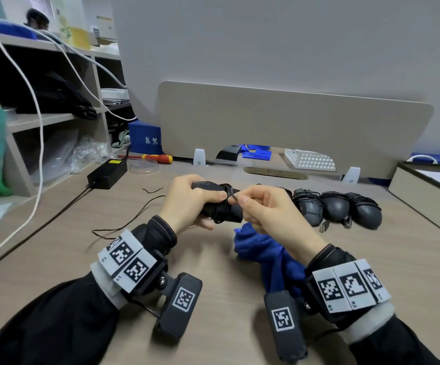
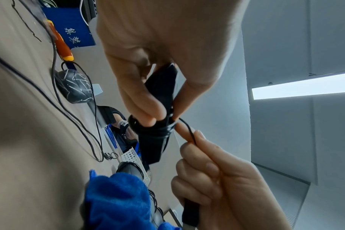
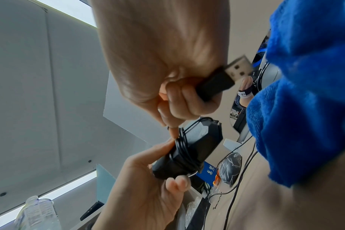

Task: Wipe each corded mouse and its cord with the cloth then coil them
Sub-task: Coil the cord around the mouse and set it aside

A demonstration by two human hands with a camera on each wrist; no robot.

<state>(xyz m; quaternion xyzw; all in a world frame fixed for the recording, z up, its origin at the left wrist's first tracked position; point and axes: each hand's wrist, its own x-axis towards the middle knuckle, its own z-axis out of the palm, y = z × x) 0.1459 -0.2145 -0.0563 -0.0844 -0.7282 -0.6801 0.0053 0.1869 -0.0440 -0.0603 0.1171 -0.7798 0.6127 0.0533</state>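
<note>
Black mouse (image 1: 215, 204) held above desk (image 1: 213, 338), cord (image 3: 184, 149) coiled round its middle. Left hand (image 1: 187, 204) grips mouse body; right hand (image 1: 269, 212) pinches cord end, USB plug (image 3: 225, 77) in curled fingers. Blue cloth (image 1: 266, 254) lies beneath; 3 wrapped mice (image 1: 337, 209) right.

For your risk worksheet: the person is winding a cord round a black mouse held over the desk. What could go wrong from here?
1. The cord is wound in tight turns round the black mouse; pulling harder might strain it where it bends.
2. The right hand holds the USB plug loose-ended; left untucked, the coil may unwind.
3. The blue cloth lies right under the hands, so a loose loop could snag it.
</note>
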